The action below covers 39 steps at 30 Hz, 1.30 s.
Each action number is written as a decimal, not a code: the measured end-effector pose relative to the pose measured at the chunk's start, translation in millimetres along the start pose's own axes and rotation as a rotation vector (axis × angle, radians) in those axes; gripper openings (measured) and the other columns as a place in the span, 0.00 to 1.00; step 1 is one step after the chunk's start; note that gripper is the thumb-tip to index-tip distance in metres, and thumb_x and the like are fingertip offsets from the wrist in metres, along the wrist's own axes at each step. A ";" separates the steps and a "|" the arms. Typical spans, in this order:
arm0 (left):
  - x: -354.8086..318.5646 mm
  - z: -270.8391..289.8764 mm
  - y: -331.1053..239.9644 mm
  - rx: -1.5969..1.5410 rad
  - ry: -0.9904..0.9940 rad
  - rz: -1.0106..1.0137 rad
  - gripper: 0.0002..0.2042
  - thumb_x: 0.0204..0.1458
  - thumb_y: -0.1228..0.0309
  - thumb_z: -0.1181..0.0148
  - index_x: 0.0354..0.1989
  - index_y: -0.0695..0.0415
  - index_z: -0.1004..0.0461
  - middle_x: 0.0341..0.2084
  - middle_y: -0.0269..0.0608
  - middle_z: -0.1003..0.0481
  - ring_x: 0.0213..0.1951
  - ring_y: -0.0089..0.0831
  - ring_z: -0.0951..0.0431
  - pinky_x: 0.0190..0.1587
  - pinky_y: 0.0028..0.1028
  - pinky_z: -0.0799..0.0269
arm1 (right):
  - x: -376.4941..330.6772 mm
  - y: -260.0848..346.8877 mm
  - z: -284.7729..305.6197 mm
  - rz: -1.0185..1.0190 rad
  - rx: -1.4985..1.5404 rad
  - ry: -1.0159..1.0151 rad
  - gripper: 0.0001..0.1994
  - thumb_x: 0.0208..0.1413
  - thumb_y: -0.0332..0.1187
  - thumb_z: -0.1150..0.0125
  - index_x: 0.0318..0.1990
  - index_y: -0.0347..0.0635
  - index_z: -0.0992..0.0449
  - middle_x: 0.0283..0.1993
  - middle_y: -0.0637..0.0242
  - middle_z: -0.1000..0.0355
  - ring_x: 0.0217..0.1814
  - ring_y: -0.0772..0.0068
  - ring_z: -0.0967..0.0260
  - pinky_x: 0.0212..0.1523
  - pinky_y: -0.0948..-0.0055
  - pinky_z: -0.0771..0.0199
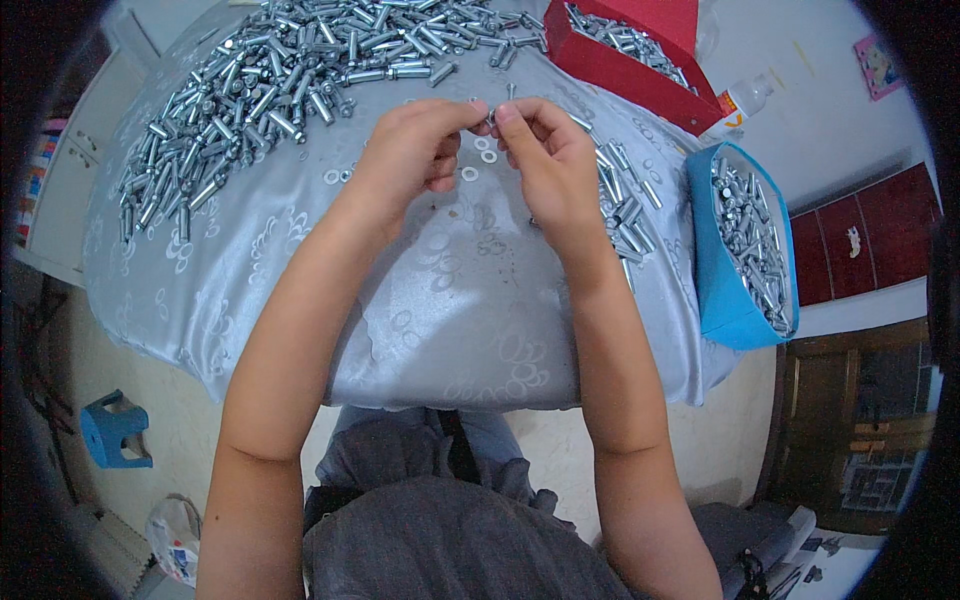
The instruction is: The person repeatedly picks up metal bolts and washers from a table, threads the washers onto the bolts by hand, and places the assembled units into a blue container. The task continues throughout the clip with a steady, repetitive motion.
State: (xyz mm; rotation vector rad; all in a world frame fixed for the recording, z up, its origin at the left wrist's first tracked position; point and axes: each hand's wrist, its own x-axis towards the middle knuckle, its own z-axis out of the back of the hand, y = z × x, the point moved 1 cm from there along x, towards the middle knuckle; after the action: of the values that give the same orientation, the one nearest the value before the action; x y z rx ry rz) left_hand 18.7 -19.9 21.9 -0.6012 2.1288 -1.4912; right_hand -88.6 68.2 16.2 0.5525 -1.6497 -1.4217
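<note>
In the head view, your 2 bare forearms reach up over a table covered by a shiny silver-grey cloth with a looped pattern [420,330]. Your left hand [410,155] and right hand [562,170] meet near the far middle of the cloth, thumbs and index fingers pinching at a small silver metal piece [491,117] between their fingertips. The fingers hide most of that piece, so you cannot tell its full shape. The other fingers of both hands are curled in.

Flat, round silver washers [470,173] lie on the cloth just below your fingertips, and more lie to the left of your left wrist. A large heap of silver cylindrical metal bolts [270,85] spreads across the far left of the table. A smaller scatter of loose silver bolts [628,215] lies just right of your right hand.

Beyond your right hand stands an open red rectangular box [620,75] holding bolts. Nearer, at the table's right edge, a light-blue open bin [715,270] is also filled with bolts.
</note>
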 end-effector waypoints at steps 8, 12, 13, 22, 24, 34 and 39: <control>0.8 2.1 1.6 -0.013 0.019 -0.017 0.12 0.47 0.61 0.47 0.27 0.59 0.30 0.11 0.23 0.50 0.13 0.15 0.51 0.16 0.19 0.56 | -0.9 2.2 -0.9 -0.022 0.059 -0.072 0.07 0.50 0.29 0.43 0.33 0.33 0.28 0.29 0.70 0.30 0.31 0.85 0.36 0.32 0.86 0.37; -0.5 1.0 -0.5 0.008 -0.018 -0.040 0.10 0.47 0.62 0.47 0.24 0.56 0.32 0.11 0.23 0.49 0.14 0.15 0.50 0.17 0.19 0.54 | -0.7 3.6 -0.9 0.044 0.068 -0.031 0.07 0.47 0.28 0.41 0.33 0.33 0.26 0.30 0.68 0.29 0.30 0.83 0.35 0.30 0.86 0.35; -0.8 1.5 -0.8 0.020 -0.026 -0.045 0.10 0.47 0.62 0.47 0.23 0.55 0.32 0.11 0.23 0.49 0.14 0.15 0.50 0.17 0.19 0.54 | -1.1 3.8 -1.2 0.047 0.067 -0.027 0.07 0.47 0.28 0.40 0.33 0.33 0.26 0.30 0.68 0.29 0.30 0.83 0.34 0.30 0.86 0.35; -6.9 3.7 -11.2 0.132 0.018 -0.025 0.08 0.47 0.63 0.47 0.23 0.54 0.33 0.11 0.23 0.48 0.14 0.14 0.49 0.16 0.18 0.53 | -3.4 2.7 -1.5 0.125 -0.030 0.038 0.11 0.43 0.30 0.37 0.35 0.37 0.26 0.30 0.70 0.29 0.29 0.84 0.35 0.27 0.84 0.36; -5.4 4.3 -10.2 0.075 -0.013 -0.072 0.08 0.47 0.64 0.47 0.24 0.55 0.33 0.11 0.23 0.48 0.14 0.14 0.49 0.16 0.18 0.54 | -2.4 1.4 0.5 0.241 -0.179 0.067 0.12 0.43 0.32 0.37 0.36 0.39 0.26 0.31 0.71 0.30 0.30 0.85 0.37 0.26 0.82 0.38; 2.8 16.5 -12.8 -0.282 -0.137 -0.155 0.09 0.47 0.67 0.48 0.25 0.61 0.34 0.10 0.24 0.50 0.13 0.15 0.51 0.15 0.18 0.53 | -11.1 -31.2 -5.4 0.428 -0.946 0.174 0.13 0.45 0.34 0.43 0.41 0.44 0.27 0.36 0.57 0.34 0.41 0.56 0.39 0.43 0.64 0.38; 2.1 13.8 -11.2 -0.223 -0.124 -0.144 0.09 0.46 0.67 0.47 0.25 0.61 0.33 0.10 0.23 0.50 0.13 0.14 0.50 0.15 0.18 0.53 | -10.0 -40.7 -11.7 0.496 -1.064 0.106 0.14 0.43 0.34 0.42 0.41 0.44 0.27 0.41 0.58 0.35 0.44 0.55 0.41 0.44 0.62 0.39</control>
State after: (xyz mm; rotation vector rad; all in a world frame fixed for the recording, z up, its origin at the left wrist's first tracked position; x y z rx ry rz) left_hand 26.3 -34.9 28.0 -0.9202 2.2099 -1.2594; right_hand -81.9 59.2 -25.9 -0.3630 -0.6715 -1.5850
